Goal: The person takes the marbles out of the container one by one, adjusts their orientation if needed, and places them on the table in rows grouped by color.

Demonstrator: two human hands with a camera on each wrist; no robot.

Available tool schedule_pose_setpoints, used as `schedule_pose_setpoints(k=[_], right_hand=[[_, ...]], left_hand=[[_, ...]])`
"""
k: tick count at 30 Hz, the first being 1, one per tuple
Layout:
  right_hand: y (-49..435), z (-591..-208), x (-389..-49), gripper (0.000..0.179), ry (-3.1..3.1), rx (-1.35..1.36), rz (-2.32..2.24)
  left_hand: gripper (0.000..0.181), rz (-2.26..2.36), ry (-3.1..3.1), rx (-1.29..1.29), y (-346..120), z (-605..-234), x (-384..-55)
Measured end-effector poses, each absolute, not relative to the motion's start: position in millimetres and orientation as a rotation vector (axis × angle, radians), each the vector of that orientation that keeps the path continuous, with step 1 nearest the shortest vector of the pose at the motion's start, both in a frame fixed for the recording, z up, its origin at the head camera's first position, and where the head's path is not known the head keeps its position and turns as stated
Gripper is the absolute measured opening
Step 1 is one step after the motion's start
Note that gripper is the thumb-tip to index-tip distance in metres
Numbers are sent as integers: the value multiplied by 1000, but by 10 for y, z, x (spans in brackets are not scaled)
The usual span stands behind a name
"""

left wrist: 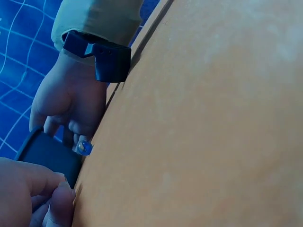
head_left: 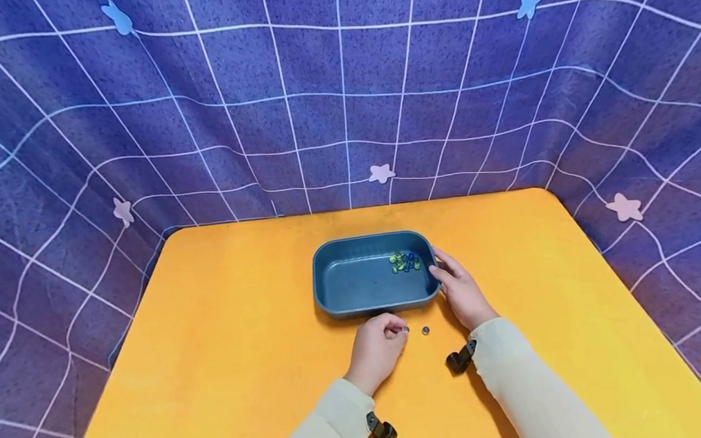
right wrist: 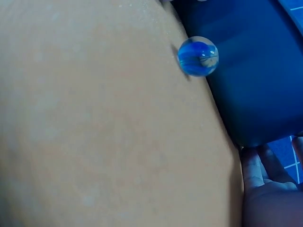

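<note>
A dark blue rectangular bin [head_left: 346,310] rests on the yellow table, with several green and blue glass marbles [head_left: 406,263] gathered inside at its right end. My right hand [head_left: 465,294] grips the bin's right end, thumb over the rim and fingers along the outer wall. Just in front of the bin, my left hand [head_left: 377,349] pinches a small marble [head_left: 406,329] between thumb and index finger, mostly hidden by the fingertips. One loose marble [head_left: 426,331] lies on the table between the two hands; the right wrist view shows this clear marble [right wrist: 198,56] with blue swirls.
The yellow table [head_left: 228,327] spreads around the bin on all sides. Behind it and at both sides hangs a purple-blue curtain [head_left: 317,124] with a white grid and stars. Black wrist cameras [head_left: 383,433] are strapped at both sleeves.
</note>
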State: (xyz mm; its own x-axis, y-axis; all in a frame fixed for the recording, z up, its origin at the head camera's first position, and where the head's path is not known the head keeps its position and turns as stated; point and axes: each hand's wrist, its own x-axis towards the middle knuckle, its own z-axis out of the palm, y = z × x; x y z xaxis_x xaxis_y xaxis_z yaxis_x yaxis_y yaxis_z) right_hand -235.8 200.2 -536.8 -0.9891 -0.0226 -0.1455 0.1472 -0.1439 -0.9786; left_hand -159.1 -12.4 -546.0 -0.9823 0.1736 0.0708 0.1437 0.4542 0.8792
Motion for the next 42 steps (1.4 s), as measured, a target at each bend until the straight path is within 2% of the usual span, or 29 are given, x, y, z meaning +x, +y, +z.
schedule_pose_setpoints(k=[16, 30, 42], right_hand=[[1981, -5348, -2339, 53, 1994, 156, -2287], [1991, -5361, -2353, 53, 1984, 159, -2299], [2013, -5384, -2363, 54, 2004, 160, -2262]], left_hand=[[4, 1449, 2770, 296, -92, -5455, -1618], [9, 1342, 2855, 304, -54, -5439, -1628], [5, 1413, 2832, 309, -63, -5419, -1609]])
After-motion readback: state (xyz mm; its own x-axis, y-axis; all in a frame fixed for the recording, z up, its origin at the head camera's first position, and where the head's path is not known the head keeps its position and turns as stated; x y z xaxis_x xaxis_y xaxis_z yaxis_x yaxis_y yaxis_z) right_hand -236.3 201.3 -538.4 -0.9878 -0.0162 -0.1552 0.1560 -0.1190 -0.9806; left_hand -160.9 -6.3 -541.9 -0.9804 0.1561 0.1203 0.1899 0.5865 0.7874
